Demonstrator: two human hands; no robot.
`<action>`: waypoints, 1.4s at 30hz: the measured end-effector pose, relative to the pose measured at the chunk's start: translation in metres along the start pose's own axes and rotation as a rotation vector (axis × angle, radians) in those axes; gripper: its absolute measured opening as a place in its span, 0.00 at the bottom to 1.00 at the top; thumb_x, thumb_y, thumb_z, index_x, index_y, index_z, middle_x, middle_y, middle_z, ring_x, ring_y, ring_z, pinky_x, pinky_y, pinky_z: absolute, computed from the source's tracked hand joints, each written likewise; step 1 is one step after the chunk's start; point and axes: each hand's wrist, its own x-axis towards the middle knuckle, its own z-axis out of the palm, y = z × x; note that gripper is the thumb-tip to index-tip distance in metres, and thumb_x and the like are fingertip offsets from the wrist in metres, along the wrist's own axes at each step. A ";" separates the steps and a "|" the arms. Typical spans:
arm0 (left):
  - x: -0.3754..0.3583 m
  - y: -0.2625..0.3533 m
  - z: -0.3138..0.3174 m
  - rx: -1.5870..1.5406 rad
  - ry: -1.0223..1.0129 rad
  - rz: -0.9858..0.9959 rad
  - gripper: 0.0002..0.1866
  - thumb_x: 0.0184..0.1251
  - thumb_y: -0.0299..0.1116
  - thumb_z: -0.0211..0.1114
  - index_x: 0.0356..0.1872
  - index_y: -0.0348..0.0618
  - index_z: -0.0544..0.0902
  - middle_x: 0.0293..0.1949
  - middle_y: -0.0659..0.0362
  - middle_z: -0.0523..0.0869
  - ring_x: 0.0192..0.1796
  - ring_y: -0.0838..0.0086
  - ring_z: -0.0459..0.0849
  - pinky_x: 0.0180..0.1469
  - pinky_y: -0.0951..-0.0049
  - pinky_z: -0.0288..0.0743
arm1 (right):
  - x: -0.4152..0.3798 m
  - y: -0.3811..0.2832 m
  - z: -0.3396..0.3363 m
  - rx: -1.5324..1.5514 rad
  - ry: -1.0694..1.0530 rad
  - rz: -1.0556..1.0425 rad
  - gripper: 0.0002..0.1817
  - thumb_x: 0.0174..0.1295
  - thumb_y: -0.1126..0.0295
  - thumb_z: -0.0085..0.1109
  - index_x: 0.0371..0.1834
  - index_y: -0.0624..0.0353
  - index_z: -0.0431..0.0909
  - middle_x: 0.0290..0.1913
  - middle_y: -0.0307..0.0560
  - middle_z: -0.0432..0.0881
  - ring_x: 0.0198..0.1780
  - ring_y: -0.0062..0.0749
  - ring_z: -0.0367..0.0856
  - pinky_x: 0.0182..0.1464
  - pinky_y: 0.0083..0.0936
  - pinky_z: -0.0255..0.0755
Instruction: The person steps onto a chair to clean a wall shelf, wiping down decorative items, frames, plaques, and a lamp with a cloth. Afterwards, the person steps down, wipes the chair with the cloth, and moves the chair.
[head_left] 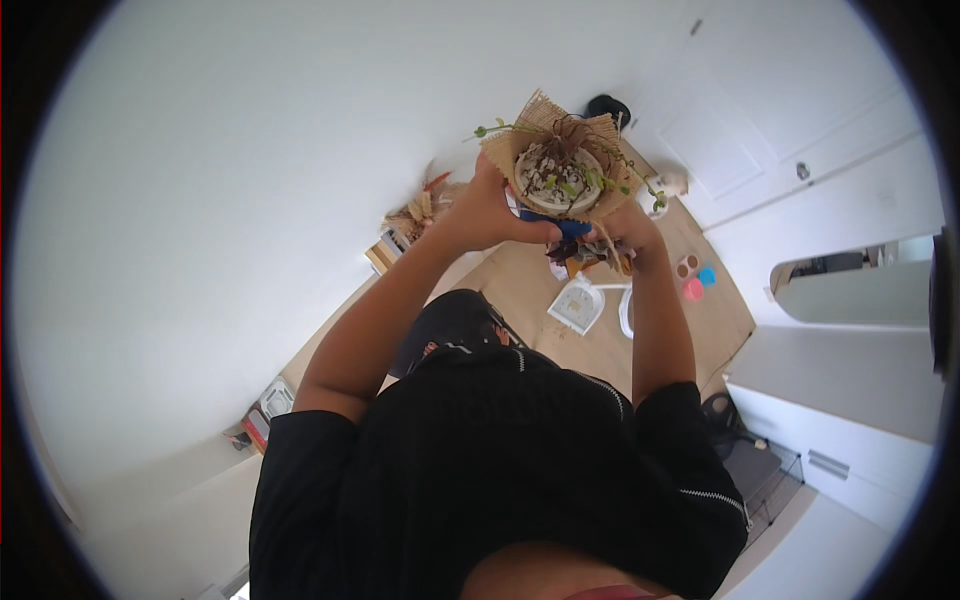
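both hands hold up a small potted plant [556, 172], a pale pot wrapped in burlap with pebbles on the soil and thin green stems trailing out to either side. the left hand [488, 212] is closed around the pot's left side and underside; the right hand [628, 226] grips the right edge of the burlap. a blue piece [556, 226] sits just under the pot between the hands. below them lies the wooden worktop [650, 345], with a white square thing [577, 305], small pink and blue dishes [699, 280] well off to the right, and a bundle of dried leaves [422, 208] near the left forearm. the arms and black shirt [500, 470] cover much of the worktop.
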 end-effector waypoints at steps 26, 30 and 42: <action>-0.254 0.424 -0.316 0.554 1.121 0.391 0.19 0.53 0.49 0.70 0.39 0.49 0.81 0.22 0.71 0.69 0.32 0.84 0.67 0.55 0.73 0.59 | 0.064 -0.079 0.080 -0.369 0.057 0.011 0.19 0.62 0.69 0.60 0.53 0.65 0.73 0.37 0.42 0.80 0.38 0.22 0.78 0.42 0.19 0.72; -0.261 0.423 -0.330 0.650 1.089 0.247 0.20 0.51 0.51 0.71 0.38 0.50 0.81 0.23 0.71 0.70 0.33 0.83 0.68 0.54 0.73 0.58 | 0.064 -0.071 0.088 -0.353 0.057 0.024 0.19 0.61 0.69 0.61 0.53 0.65 0.74 0.37 0.42 0.80 0.39 0.22 0.78 0.44 0.20 0.72; -0.278 0.428 -0.372 0.711 1.061 -0.036 0.36 0.52 0.55 0.72 0.58 0.40 0.74 0.47 0.56 0.80 0.53 0.68 0.76 0.61 0.69 0.63 | 0.097 -0.186 0.171 -0.520 0.107 -0.306 0.10 0.58 0.66 0.65 0.38 0.59 0.77 0.25 0.33 0.72 0.26 0.13 0.66 0.29 0.14 0.63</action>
